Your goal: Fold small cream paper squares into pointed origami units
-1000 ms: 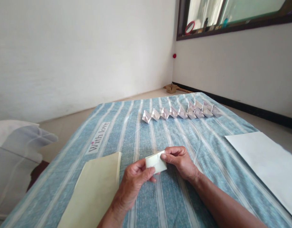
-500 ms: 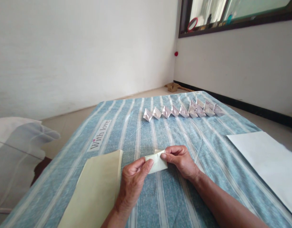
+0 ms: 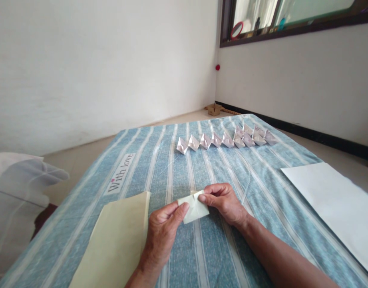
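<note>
Just below the frame's centre, your left hand [image 3: 162,230] and right hand [image 3: 224,202] each have their grip pinched on the small folded paper [image 3: 193,209] over the striped bed [image 3: 261,180]; paper boats [image 3: 225,140] line up higher

Plain white walls [image 3: 96,60] far and left. Dark-framed window [image 3: 306,10] high on the right, letting in daylight. Black skirting [image 3: 321,139] along the right wall, pale floor [image 3: 82,154] beyond a blue striped bedcover [image 3: 219,168].
</note>
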A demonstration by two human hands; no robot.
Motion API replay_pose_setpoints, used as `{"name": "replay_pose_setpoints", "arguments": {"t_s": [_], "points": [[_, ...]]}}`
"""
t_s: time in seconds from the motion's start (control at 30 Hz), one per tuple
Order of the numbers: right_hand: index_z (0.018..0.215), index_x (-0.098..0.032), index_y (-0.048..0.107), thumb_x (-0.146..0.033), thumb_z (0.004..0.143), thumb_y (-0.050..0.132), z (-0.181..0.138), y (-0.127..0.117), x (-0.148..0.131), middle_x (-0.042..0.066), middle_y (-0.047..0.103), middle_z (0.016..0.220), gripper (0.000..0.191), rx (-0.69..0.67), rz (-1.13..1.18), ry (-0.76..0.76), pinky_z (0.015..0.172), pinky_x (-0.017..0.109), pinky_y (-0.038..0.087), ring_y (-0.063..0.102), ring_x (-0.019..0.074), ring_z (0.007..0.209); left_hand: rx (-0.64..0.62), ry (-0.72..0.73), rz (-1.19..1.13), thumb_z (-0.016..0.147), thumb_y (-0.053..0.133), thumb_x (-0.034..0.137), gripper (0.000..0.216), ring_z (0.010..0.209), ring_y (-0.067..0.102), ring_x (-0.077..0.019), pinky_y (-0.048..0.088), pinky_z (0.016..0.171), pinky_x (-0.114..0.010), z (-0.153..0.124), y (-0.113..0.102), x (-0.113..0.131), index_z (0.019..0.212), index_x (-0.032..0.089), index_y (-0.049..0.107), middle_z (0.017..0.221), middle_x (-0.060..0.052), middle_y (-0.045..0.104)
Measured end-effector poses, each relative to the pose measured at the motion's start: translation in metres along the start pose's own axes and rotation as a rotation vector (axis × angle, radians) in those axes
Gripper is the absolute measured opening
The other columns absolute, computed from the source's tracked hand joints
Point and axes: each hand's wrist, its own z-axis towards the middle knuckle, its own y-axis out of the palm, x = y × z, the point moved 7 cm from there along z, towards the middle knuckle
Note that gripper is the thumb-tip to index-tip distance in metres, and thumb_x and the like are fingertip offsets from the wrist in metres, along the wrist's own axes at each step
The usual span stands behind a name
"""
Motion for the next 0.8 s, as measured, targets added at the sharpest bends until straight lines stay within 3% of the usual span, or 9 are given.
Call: {"name": "replay_pose_setpoints", "arguments": {"t_s": [0.63,0.8], "points": [[0.06,-0.018,0.073,-0.034,0.057,0.088,0.0,-0.001,-0.001,-0.003,0.064,0.054,0.022,-0.011,0.005,0.021,0.05,0.021,0.037,0.049,0.0068,0.048,0.028,-0.065,-0.115,0.069,0.08,0.041,0.032,0.058,0.053,-0.0128,0.046,0.06,-0.025,0.003,-0.001,-0.011,0.083,0.012,0.078,0.06,-0.001,0.063],[0.059,-0.018,0.072,-0.034,0.057,0.088,0.0,-0.001,-0.003,-0.003,0.063,0.052,0.023,-0.001,0.003,0.021,0.049,0.022,0.037,0.049,0.0073,0.047,0.011,-0.113,-0.135,0.064,0.083,0.042,0.041,0.068,0.062,-0.019,0.051,0.059,-0.027,0.0,0.005,-0.006,0.091,0.013,0.078,0.071,-0.006,0.071]]}}
